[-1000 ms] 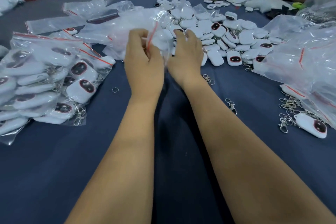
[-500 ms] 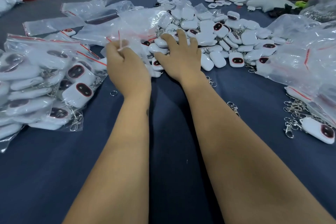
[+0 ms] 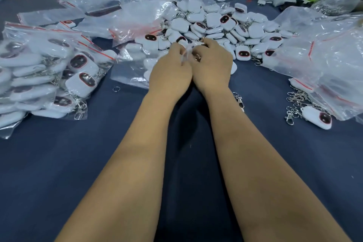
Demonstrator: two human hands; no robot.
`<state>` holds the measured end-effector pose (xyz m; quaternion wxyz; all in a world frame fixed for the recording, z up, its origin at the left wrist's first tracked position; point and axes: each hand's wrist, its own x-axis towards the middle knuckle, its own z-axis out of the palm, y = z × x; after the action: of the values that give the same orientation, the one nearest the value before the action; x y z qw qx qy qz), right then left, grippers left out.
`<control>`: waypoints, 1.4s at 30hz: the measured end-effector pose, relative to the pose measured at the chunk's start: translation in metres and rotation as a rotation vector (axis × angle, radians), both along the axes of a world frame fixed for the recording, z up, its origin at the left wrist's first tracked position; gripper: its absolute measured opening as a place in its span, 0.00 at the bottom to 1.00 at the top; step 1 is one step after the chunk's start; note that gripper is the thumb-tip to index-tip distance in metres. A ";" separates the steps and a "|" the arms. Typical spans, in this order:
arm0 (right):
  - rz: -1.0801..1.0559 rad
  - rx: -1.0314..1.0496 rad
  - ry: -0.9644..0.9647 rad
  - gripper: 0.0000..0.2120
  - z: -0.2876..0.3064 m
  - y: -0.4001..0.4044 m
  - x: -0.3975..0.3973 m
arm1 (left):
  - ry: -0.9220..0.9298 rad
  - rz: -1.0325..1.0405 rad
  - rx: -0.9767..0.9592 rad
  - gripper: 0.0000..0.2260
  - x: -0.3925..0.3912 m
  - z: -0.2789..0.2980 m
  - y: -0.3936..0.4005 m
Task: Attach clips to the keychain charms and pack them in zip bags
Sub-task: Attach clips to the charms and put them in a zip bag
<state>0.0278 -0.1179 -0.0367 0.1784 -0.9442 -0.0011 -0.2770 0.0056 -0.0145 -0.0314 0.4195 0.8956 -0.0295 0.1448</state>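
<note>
Head view: left hand [image 3: 170, 72] and right hand [image 3: 212, 67] meet knuckle to knuckle at the near edge of the charm pile [image 3: 212, 23] on the table [image 3: 59, 163], fingers curled, together pinching a small clear zip bag [image 3: 186, 53]; the right seems to hold a clip too. The pile lies directly ahead.

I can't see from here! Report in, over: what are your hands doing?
Left hand and right hand together, pinching a small clear zip bag. Loose charm pile right behind. Nothing blocking.
</note>
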 end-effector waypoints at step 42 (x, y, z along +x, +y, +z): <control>0.341 1.692 0.197 0.06 0.006 0.001 -0.015 | 0.080 -0.088 -0.016 0.14 0.003 -0.008 0.008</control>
<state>0.0132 -0.1169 -0.0309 0.8589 -0.5009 0.0791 -0.0712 0.0087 -0.0068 -0.0396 0.4333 0.8953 -0.0508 0.0906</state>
